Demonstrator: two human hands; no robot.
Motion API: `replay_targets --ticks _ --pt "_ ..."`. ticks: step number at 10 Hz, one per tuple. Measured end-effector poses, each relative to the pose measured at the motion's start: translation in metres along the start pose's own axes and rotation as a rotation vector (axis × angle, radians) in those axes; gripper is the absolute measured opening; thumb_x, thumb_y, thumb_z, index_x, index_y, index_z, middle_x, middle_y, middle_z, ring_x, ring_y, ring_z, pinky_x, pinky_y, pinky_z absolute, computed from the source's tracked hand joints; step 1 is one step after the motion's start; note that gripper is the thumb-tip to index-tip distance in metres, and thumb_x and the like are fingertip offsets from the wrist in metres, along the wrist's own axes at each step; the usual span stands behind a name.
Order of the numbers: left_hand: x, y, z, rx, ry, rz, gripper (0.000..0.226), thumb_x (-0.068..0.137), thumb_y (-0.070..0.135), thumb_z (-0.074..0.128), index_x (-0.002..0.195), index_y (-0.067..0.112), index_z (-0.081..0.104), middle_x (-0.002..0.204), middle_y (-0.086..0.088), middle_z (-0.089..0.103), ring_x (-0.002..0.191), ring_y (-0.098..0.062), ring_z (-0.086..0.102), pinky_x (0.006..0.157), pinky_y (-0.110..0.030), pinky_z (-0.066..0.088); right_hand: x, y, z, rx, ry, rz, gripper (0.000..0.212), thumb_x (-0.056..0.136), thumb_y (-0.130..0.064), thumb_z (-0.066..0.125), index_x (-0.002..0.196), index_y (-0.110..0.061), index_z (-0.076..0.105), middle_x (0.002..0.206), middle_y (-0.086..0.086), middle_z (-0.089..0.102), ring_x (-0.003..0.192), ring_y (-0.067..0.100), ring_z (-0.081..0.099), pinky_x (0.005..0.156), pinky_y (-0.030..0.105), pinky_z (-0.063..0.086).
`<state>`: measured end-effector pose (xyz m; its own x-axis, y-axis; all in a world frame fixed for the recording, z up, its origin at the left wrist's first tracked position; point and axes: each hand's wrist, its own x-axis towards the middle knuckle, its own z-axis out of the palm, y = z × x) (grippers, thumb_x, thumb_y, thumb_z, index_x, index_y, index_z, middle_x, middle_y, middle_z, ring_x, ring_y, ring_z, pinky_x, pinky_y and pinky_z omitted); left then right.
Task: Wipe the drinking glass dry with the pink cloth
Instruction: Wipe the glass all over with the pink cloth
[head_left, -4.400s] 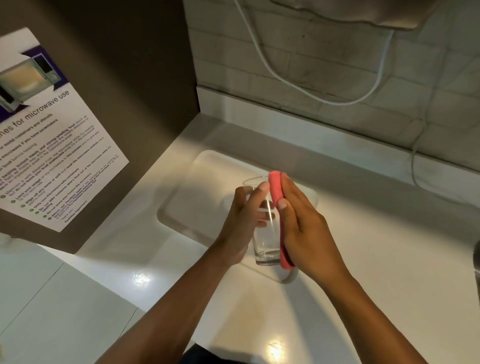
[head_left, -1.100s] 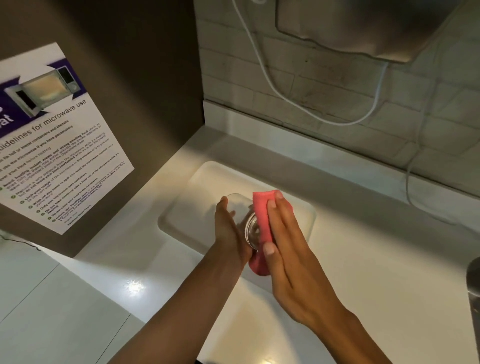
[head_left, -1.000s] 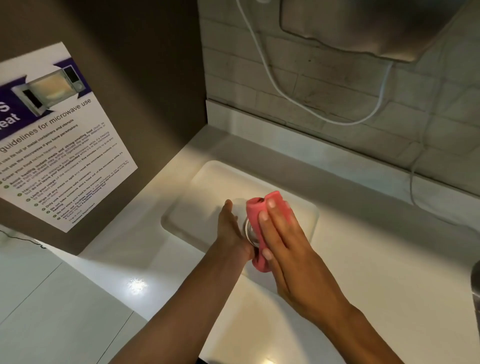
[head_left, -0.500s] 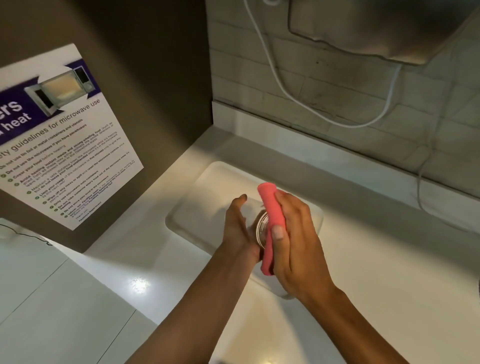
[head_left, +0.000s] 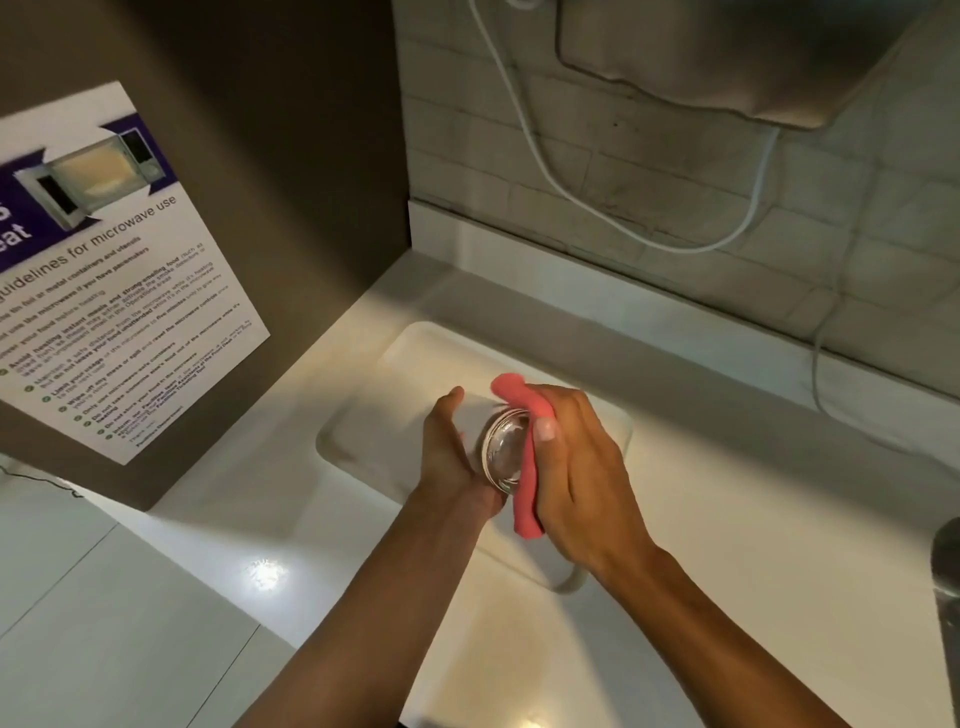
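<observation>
Head view: above the white tray (head_left: 415, 364) on the surface (head_left: 753, 545) we see the drinking glass (head_left: 503, 452) tipped on its side, base toward us. The left hand (head_left: 447, 457) has its fingers curled around the glass; the right hand (head_left: 576, 467), fingers (head_left: 544, 428) clamped, presses the pink cloth (head_left: 524, 467) against its right wall.

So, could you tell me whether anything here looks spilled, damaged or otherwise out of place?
Nothing stands out. The left hand holds the glass tipped sideways over the white tray, the right hand presses the pink cloth against it; no visible spill or crack.
</observation>
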<state>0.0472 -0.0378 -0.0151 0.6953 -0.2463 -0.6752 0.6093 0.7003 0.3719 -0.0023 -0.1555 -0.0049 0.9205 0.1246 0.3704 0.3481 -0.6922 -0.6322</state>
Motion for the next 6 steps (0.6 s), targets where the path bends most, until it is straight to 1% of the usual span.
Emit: replay_targets --ticks 1,2,3,4,5,6 --pt "0.006 -0.004 -0.002 0.012 0.013 -0.059 0.058 0.097 0.055 0.05 0.098 0.001 0.072 0.079 -0.014 0.074 0.067 -0.03 0.074 0.064 -0.033 0.056 -0.018 0.004 0.007 -0.048 0.018 -0.096 0.062 0.103 -0.053 0.025 0.154 -0.018 0.03 0.159 -0.002 0.031 0.146 0.009 0.029 0.117 0.023 0.029" --pt "-0.002 -0.013 0.002 0.082 0.035 0.001 0.046 0.105 0.052 0.04 0.091 0.018 0.069 0.062 0.002 0.076 0.052 -0.011 0.074 0.062 -0.028 0.052 -0.012 0.001 0.009 -0.123 0.072 -0.192 0.046 0.107 -0.035 0.028 0.148 -0.016 0.039 0.154 0.001 0.037 0.145 0.024 0.032 0.118 0.037 0.03" --pt "0.002 -0.018 0.002 0.112 0.048 0.013 0.045 0.106 0.052 0.04 0.093 0.018 0.067 0.065 0.005 0.077 0.055 -0.009 0.074 0.057 -0.023 0.059 0.0 0.006 0.002 -0.19 0.039 -0.325 0.043 0.106 -0.031 0.031 0.139 -0.015 0.053 0.142 0.005 0.056 0.14 0.026 0.042 0.115 0.035 0.033" --pt "-0.002 -0.017 0.006 0.004 -0.015 -0.046 0.039 0.102 0.041 0.048 0.106 0.009 0.071 0.076 -0.009 0.078 0.065 -0.026 0.079 0.058 -0.035 0.065 0.009 0.013 -0.007 -0.128 0.0 -0.275 0.047 0.105 -0.031 0.026 0.129 -0.017 0.064 0.132 0.001 0.064 0.133 0.019 0.049 0.11 0.03 0.037" --pt "0.005 -0.016 0.007 -0.038 0.014 0.013 0.046 0.102 0.046 0.048 0.105 0.005 0.069 0.073 -0.015 0.078 0.06 -0.029 0.078 0.055 -0.04 0.065 0.008 0.005 0.0 0.209 0.124 0.03 0.05 0.106 -0.035 0.022 0.128 -0.02 0.065 0.13 -0.003 0.064 0.126 0.013 0.055 0.105 0.028 0.044" --pt "0.001 -0.013 0.007 -0.043 0.08 -0.019 0.063 0.099 0.06 0.048 0.108 0.003 0.071 0.081 -0.021 0.079 0.063 -0.035 0.079 0.052 -0.046 0.064 -0.002 -0.005 0.014 0.325 0.174 0.143 0.057 0.106 -0.047 0.023 0.143 -0.014 0.052 0.144 0.0 0.053 0.136 0.007 0.044 0.108 0.012 0.034"
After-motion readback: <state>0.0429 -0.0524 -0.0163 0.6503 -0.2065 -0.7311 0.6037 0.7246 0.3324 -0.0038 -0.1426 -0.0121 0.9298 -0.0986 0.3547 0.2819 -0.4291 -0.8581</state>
